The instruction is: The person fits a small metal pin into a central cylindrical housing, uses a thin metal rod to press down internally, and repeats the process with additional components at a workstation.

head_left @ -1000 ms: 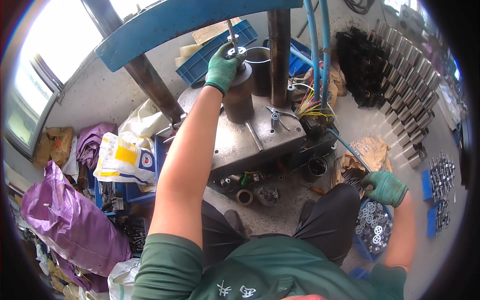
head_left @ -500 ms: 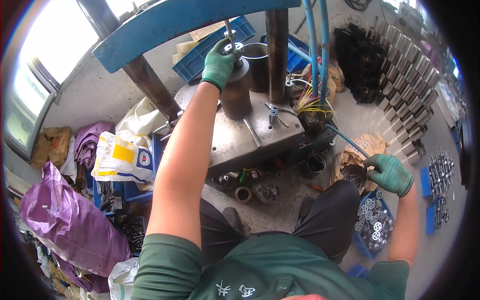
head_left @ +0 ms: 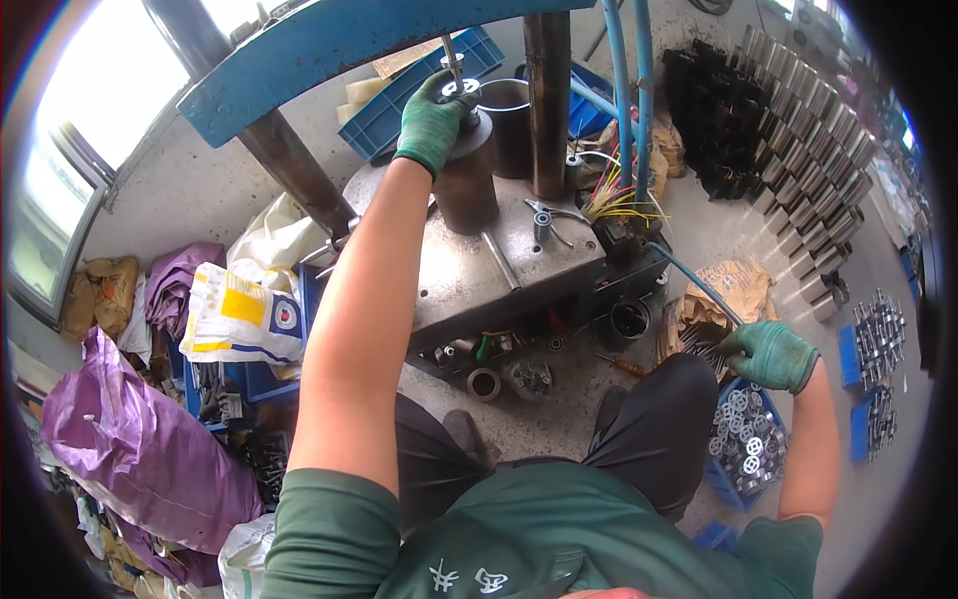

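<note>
My left hand (head_left: 430,126), in a green glove, is closed round a metal part with a pale spoked disc (head_left: 460,88) on top. The part sits upright on a thick dark steel cylinder (head_left: 467,195), which stands on the press table (head_left: 449,275). A thin vertical rod (head_left: 452,58) meets the disc from above. On the right, my gloved right hand (head_left: 773,356) is closed at the end of a long blue-grey lever (head_left: 694,282) that slopes down from the valve block. The fingertips there are partly hidden.
Pliers (head_left: 559,212), a small sleeve (head_left: 542,227) and a steel bar (head_left: 501,262) lie on the press table. A blue crate of spoked discs (head_left: 743,444) is below my right hand. Shiny tubes (head_left: 808,180) are stacked at far right; a purple sack (head_left: 140,439) lies left.
My right hand has moved slightly down with the lever's end. My left hand keeps its hold on the metal part, and the whole view has shifted a little.
</note>
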A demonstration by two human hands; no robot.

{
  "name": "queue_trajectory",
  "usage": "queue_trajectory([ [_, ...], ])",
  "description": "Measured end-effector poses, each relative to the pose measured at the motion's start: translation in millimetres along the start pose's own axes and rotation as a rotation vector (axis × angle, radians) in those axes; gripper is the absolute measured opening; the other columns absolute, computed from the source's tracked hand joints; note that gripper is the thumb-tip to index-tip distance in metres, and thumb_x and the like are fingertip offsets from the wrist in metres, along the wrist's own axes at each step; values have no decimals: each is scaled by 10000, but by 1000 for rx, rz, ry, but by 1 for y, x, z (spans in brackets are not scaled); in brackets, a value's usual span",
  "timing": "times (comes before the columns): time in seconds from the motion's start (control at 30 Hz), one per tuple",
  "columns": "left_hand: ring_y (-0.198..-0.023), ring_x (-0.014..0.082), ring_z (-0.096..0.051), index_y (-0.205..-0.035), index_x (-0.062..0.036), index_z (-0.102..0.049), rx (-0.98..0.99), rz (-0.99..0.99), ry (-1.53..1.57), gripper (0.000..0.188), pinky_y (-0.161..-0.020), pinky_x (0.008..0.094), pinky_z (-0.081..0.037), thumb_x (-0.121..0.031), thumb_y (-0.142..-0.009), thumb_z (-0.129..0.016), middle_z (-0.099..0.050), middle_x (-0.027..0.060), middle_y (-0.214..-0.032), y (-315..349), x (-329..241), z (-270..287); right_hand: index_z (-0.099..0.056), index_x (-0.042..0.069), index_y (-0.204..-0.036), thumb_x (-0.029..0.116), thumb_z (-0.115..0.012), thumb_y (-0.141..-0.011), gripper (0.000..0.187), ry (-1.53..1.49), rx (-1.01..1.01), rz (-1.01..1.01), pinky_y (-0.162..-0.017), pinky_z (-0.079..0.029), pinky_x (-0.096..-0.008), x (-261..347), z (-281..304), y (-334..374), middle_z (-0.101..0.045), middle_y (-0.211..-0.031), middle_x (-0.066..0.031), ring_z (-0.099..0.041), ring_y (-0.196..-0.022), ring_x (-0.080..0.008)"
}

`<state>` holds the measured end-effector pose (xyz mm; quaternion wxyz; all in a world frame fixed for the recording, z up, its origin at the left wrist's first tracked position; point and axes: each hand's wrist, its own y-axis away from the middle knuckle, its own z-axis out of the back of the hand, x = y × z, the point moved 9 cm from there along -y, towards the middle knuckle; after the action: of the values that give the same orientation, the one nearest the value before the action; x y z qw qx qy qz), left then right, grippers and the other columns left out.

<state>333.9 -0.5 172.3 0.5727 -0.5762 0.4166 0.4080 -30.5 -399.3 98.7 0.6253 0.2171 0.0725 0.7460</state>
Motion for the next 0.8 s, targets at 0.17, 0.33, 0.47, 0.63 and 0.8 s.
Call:
queue_trajectory([
  [0.17,-758,127,-707,-1381,-50,-674,24,29,33,503,-704,278,-606,-63,-912,-856,-761,66,-959,6,-3,-2,-776,39,-1194,194,-651,-890,364,-112,-109,-50,-1008,-567,-433,-2,14,0,-759,-1174,-205,-727,-1108,-365],
  [0.33,-829,136,-722,-1368,-18,-672,49,0,135,447,-749,283,-619,-46,-943,-804,-765,83,-1026,-6,6,3,-774,31,-1177,154,-642,-896,335,-118,-60,-26,-1013,-564,-441,-7,7,-2,-758,-1177,-208,-724,-1123,-362],
  [0.47,-824,138,-724,-1370,-16,-670,36,-4,89,433,-746,287,-623,-42,-954,-786,-763,82,-1026,-5,4,6,-754,-1,-1180,129,-693,-920,297,-223,-454,-131,-917,-575,-420,-1,49,8,-747,-1074,-204,-733,-991,-340],
  [0.63,-743,138,-713,-1369,-22,-675,42,38,79,419,-694,287,-618,-66,-966,-781,-758,78,-970,7,-4,-3,-728,36,-1172,16,-717,-989,185,50,-1290,237,-844,-608,-348,3,140,10,-750,-1074,-116,-743,-956,-223],
  [0.8,-710,133,-696,-1317,-9,-701,38,20,68,360,-661,280,-603,-82,-973,-777,-745,70,-922,-2,1,-4,-747,45,-1224,146,-739,-1024,225,-58,-1478,221,-903,-582,-306,-23,210,-24,-785,-1150,-110,-740,-1015,-178],
])
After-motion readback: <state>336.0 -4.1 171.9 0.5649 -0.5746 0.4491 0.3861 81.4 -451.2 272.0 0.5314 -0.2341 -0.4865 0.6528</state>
